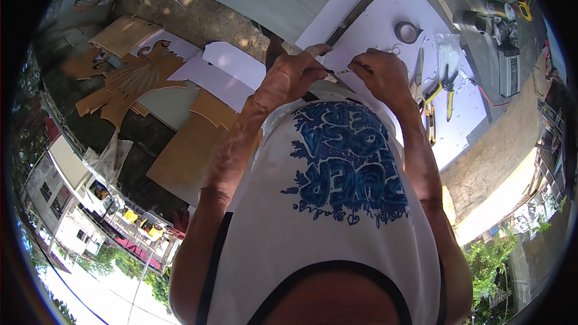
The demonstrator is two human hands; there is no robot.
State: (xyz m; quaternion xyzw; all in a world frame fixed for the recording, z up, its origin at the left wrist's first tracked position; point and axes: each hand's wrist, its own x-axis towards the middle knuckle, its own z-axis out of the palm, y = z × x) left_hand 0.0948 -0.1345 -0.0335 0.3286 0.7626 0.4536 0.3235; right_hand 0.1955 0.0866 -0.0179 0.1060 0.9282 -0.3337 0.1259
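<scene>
Close in front of my shirt, my two hands meet over the edge of a white board (373, 15). A thin wire-like piece (342, 72), dark at one end and pale at the other, spans the small gap between them. My left hand (295, 73) is closed, its thumb and fingers pinching the dark end. My right hand (383, 76) is closed too, with the fingertips at the pale end. The fingers hide part of the piece, and its exact kind is too small to tell. Scissors (417, 78) lie just right of my right hand.
On the white board are a tape roll (408, 32), yellow-handled pliers (449, 87), a utility knife (430, 123) and a clear plastic bag (447, 48). A metal-cased box (509, 72) stands farther right. Cut brown panels (144, 78) and a white sheet (226, 72) lie at left.
</scene>
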